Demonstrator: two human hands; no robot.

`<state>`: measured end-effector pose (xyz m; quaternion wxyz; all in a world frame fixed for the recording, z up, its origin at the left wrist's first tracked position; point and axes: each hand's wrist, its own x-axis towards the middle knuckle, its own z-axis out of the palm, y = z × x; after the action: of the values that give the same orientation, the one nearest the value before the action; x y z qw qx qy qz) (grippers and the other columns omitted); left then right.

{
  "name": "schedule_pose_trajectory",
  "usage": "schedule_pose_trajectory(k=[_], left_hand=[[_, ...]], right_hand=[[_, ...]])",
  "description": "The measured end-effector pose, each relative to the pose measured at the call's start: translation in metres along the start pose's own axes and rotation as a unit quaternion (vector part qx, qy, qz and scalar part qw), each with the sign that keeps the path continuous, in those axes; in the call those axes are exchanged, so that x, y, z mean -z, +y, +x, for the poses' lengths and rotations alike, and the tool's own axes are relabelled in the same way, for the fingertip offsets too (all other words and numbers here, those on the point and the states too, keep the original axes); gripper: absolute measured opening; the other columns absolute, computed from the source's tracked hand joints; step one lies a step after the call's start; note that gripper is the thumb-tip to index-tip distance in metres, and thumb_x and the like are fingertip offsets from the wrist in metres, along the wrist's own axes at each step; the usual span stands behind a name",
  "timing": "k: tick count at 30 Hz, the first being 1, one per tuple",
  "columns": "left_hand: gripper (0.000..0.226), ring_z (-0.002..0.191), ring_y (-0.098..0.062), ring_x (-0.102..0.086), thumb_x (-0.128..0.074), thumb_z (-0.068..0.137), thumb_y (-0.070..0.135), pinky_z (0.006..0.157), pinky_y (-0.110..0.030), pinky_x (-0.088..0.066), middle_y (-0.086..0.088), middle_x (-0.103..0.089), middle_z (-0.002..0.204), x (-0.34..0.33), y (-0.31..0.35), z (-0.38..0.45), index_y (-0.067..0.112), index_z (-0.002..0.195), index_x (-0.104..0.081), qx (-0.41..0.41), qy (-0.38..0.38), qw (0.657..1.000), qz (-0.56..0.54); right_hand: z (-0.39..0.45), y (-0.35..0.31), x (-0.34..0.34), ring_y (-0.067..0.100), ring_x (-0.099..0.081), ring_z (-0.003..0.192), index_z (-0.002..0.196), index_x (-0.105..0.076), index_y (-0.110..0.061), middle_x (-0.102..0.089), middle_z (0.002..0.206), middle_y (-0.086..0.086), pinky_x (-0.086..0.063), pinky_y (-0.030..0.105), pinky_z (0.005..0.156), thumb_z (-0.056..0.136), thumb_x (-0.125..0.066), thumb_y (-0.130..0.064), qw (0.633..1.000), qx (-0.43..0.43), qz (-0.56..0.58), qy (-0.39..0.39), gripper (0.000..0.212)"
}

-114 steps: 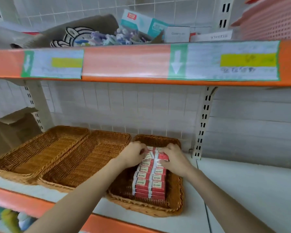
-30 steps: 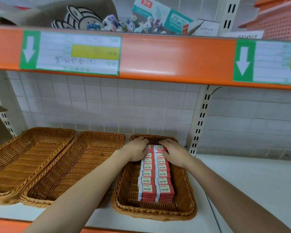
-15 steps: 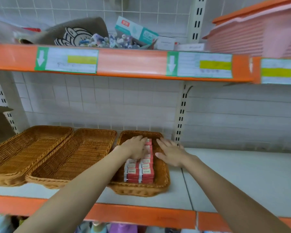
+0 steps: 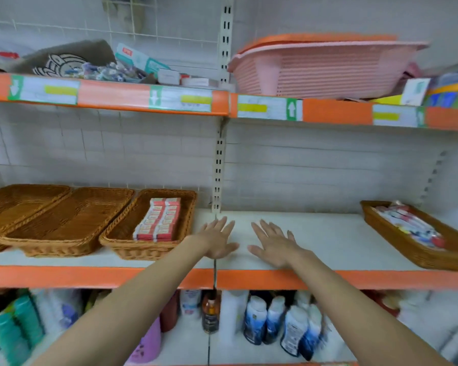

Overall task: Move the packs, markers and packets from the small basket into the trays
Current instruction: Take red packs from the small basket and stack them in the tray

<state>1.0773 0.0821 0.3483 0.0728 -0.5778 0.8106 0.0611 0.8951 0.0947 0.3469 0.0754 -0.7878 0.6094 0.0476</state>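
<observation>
Shelving: an orange-edged shop rack [image 4: 143, 277] against a pale tiled wall [image 4: 143, 154], with slotted uprights and price labels with green arrows along the upper lip; likely a stockroom aisle or store.
Middle shelf: a white board [image 4: 315, 233], the working surface; its open stretch between the trays is where both hands sit.
Pink basket: a large slatted tub [image 4: 320, 70] on the top shelf right of the upright, orange rim stacked over it; probably stored stock rather than the source.
Top-left clutter: a grey pouch [image 4: 72, 58], a teal box and small loose packets, blurred; which container is the small basket I cannot tell.
Empty trays: two wicker trays [image 4: 72, 223] side by side at left, touching, presumably waiting for markers and packets.
Filled tray: third wicker tray [image 4: 185, 207], just beside them, near the upright.
Packs: red-and-white packs [image 4: 159, 220] in two neat rows running front to back in that tray, so the faces read from the aisle; this part looks done.
Right tray: a fourth wicker tray [image 4: 407, 249] well apart at right, holding mixed items too blurred to name.
Bottom shelf: bottles [image 4: 275, 320], unrelated.
Left hand: [image 4: 217, 239] fingers straight and spread, holding nothing, right of the filled tray.
Right hand: [image 4: 273, 244] likewise flat and empty, near the left.
</observation>
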Motion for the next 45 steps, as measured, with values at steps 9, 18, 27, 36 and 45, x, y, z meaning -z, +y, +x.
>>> schedule_pose_trajectory(k=[9, 18, 27, 36, 45], left_hand=[[0.073, 0.148, -0.024, 0.007, -0.026, 0.100, 0.054, 0.120, -0.043, 0.001, -0.007, 0.015, 0.160, -0.004, 0.116, 0.012, 0.018, 0.153, 0.010, -0.069, -0.004, 0.997, 0.018], [0.073, 0.149, -0.025, 0.006, -0.024, 0.100, 0.054, 0.120, -0.042, 0.001, -0.008, 0.012, 0.160, 0.009, 0.214, 0.080, 0.016, 0.153, 0.009, -0.167, 0.012, 0.985, 0.033], [0.075, 0.148, -0.025, 0.007, -0.024, 0.099, 0.057, 0.120, -0.039, 0.002, -0.009, 0.010, 0.161, 0.044, 0.292, 0.182, 0.015, 0.153, 0.008, -0.238, 0.040, 0.970, 0.006], [0.083, 0.149, -0.024, 0.005, -0.028, 0.095, 0.062, 0.120, -0.039, -0.001, -0.009, 0.009, 0.161, 0.044, 0.342, 0.257, 0.013, 0.153, 0.005, -0.289, 0.043, 0.957, -0.002], [0.077, 0.148, -0.024, 0.005, -0.025, 0.099, 0.056, 0.120, -0.036, -0.001, -0.009, 0.007, 0.161, 0.048, 0.380, 0.310, 0.009, 0.153, 0.004, -0.282, 0.051, 0.958, -0.022]], right_hand=[[-0.075, 0.095, -0.019, 0.019, 0.014, 0.148, 0.153, 0.013, -0.027, 0.018, 0.161, -0.002, 0.003, 0.053, 0.118, 0.101, -0.025, -0.055, 0.997, -0.079, 0.023, 0.000, 0.070], [-0.102, 0.185, -0.021, 0.018, 0.018, 0.147, 0.153, 0.013, -0.030, 0.021, 0.160, -0.003, 0.006, 0.053, 0.118, 0.099, -0.026, -0.058, 0.988, -0.152, 0.037, 0.008, 0.072], [-0.080, 0.297, 0.022, 0.022, 0.017, 0.148, 0.154, 0.009, -0.030, 0.019, 0.160, -0.003, 0.002, 0.056, 0.117, 0.098, -0.022, -0.061, 0.970, -0.241, 0.025, 0.037, 0.071], [-0.053, 0.359, 0.016, 0.021, 0.013, 0.148, 0.154, 0.006, -0.028, 0.015, 0.161, -0.001, 0.003, 0.053, 0.117, 0.099, -0.016, -0.059, 0.958, -0.282, 0.041, 0.041, 0.067], [-0.020, 0.430, 0.016, 0.021, 0.013, 0.148, 0.154, 0.007, -0.027, 0.014, 0.162, -0.001, 0.003, 0.052, 0.118, 0.098, -0.013, -0.061, 0.959, -0.274, 0.063, 0.045, 0.069]])
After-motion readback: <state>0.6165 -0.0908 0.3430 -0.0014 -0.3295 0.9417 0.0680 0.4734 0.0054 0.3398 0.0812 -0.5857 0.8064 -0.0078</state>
